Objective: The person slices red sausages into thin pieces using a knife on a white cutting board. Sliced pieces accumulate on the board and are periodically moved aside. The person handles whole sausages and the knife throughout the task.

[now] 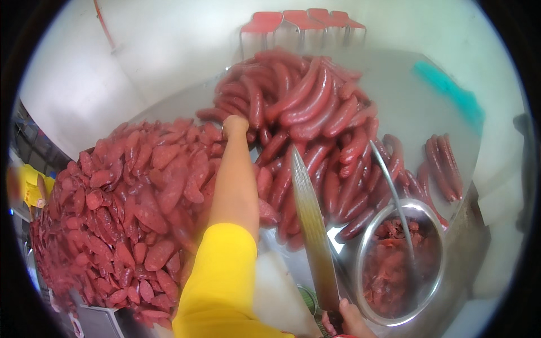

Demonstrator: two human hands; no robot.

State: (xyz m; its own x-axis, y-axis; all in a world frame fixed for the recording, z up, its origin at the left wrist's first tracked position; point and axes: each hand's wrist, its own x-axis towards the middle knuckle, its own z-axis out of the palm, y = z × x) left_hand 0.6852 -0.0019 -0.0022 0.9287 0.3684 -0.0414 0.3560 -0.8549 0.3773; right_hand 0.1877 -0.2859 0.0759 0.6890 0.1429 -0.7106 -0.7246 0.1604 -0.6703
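Note:
My left arm, in a yellow sleeve, stretches forward to a big heap of whole dark-red sausages [304, 101]. At its near left edge my left hand [235, 123] looks curled closed among them; its fingertips and whatever they grip are hidden. Low in the view, my right hand [350, 319] is wrapped round the handle of a large, long-bladed knife [313, 225], its tip pointing up and away toward the sausages. To the left of my arm rises a wide mound of slant-cut sausage slices [129, 203]. Under my sleeve lies a pale cutting board [277, 293], partly covered.
A steel bowl [363, 281] of reddish scraps stands right of the knife, a curved metal rod [393, 188] leaning in it. Several sausages [442, 166] lie apart at the right. Red stools [265, 22] line the back wall. A yellow-clothed person [35, 186] shows at far left.

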